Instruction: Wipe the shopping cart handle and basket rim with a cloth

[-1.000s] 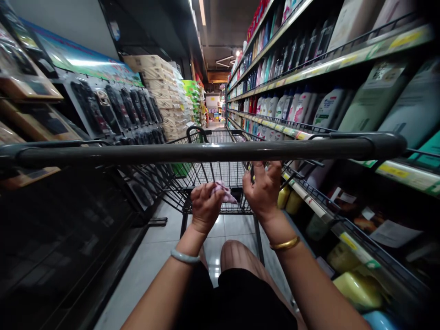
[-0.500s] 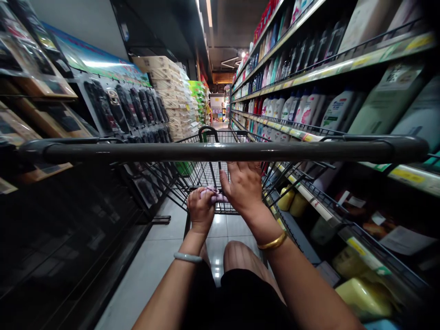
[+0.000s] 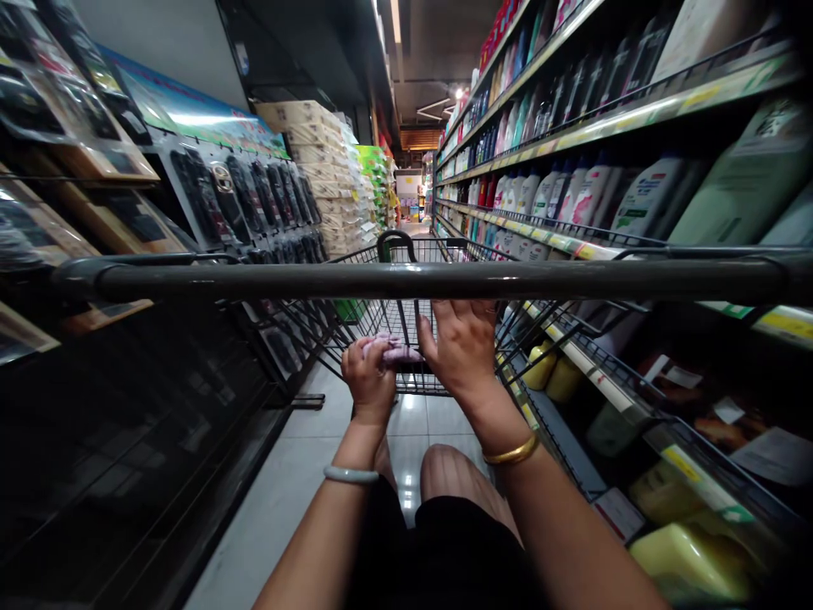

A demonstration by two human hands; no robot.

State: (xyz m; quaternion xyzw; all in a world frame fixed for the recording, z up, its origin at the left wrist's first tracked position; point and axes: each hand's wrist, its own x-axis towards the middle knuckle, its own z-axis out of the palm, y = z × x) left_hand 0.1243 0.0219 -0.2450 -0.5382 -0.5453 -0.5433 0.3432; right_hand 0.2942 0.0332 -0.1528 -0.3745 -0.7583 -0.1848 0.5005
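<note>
My left hand [image 3: 368, 381] is closed around a pale lilac bundle [image 3: 399, 349] that looks like cloth or a soft pouch, held by the rear of a wire shopping cart [image 3: 406, 385]. To its right, my right hand [image 3: 462, 343] lies palm forward against the back of the cart basket. Its thumb is apart and its fingers stretch upward, with the fingertips hidden behind the dark cart handle [image 3: 394, 281]. The bundle's right end reaches toward the right thumb; I cannot tell whether they touch.
Shelves on the right hold shampoo bottles [image 3: 644, 199] and yellow bottles [image 3: 689, 559] low down. Packaged goods [image 3: 222, 195] hang on the left, followed by stacked boxes [image 3: 314, 169]. The tiled floor [image 3: 247, 500] of the aisle runs ahead between them.
The view has shifted slightly, with shelves and cart appearing a little further right. My left hand has turned slightly, showing more of the lilac bundle. My right hand keeps its pose on the cart.
</note>
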